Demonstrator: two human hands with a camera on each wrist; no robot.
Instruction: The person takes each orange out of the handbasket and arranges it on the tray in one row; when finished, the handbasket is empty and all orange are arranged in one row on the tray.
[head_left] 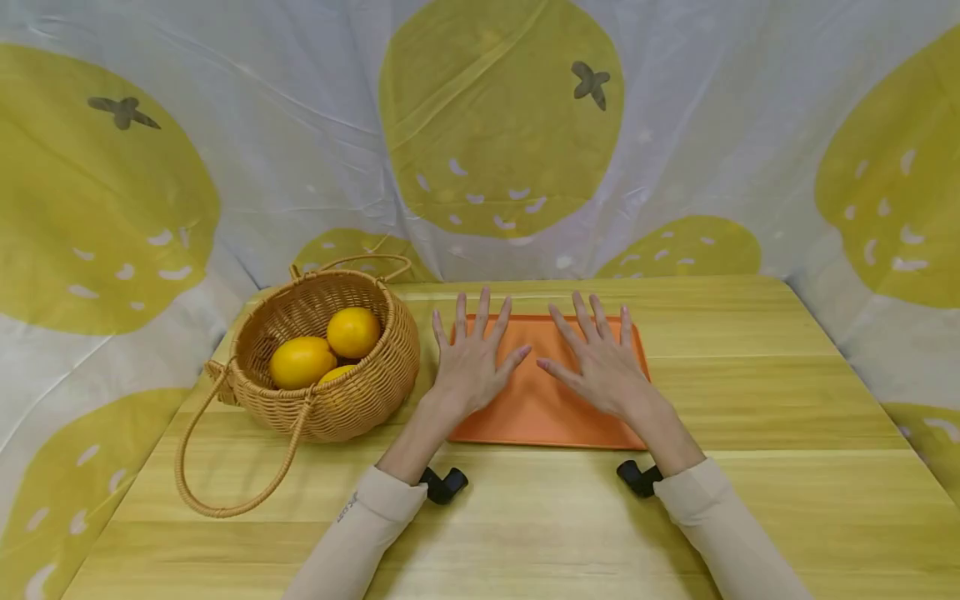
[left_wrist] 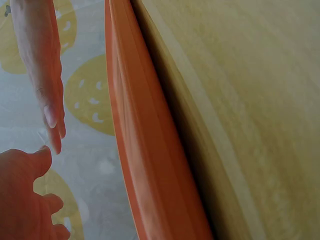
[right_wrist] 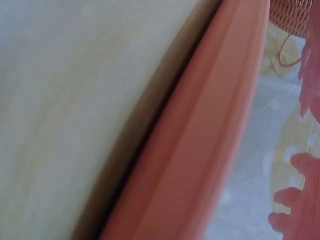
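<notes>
An orange rectangular tray point(head_left: 551, 417) lies on the wooden table, its near wall point(left_wrist: 145, 150) filling the middle of the left wrist view. Over its left half, my left hand point(head_left: 471, 367) is spread with the fingers pointing away. My right hand point(head_left: 603, 371) is spread the same way over the right half, thumbs facing each other with a small gap between. Neither hand grips anything. Left of the tray stands a round wicker basket point(head_left: 382, 387) holding yellow lemon-like fruits point(head_left: 302, 362), one partly hidden behind the basket's rim.
One looped basket handle point(head_left: 243, 510) hangs down onto the table point(head_left: 750, 517) at the near left; another handle point(head_left: 367, 257) rises at the back. Black wrist-worn devices point(head_left: 447, 486) show under both forearms. A cloth with a yellow fruit print point(head_left: 502, 117) hangs around the table.
</notes>
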